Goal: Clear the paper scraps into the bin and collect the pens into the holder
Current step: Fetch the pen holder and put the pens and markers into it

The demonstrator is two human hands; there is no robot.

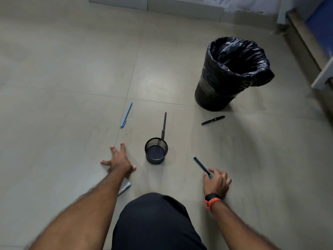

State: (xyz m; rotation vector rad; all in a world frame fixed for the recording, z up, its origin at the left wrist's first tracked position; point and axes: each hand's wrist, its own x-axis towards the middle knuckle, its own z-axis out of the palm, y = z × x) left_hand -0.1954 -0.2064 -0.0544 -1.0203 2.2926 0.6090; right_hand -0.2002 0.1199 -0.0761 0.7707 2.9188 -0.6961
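An empty black mesh pen holder (156, 153) stands on the tiled floor in front of me. My right hand (217, 183) pinches the near end of a teal pen (201, 166) that lies to the holder's right. My left hand (119, 160) is spread flat on the floor to the holder's left, holding nothing. A light blue pen (126, 114) lies beyond my left hand. A thin black pen (164, 125) lies just behind the holder. A black capped pen (213, 120) lies near the bin (232, 74), which is lined with a black bag. A white marker (124, 188) lies partly under my left forearm.
My knee in dark cloth (155, 222) fills the bottom centre. A low ledge (310, 51) and blue-and-white furniture run along the right side, close behind the bin. A wall base (162, 6) crosses the top. No paper scraps show on the floor.
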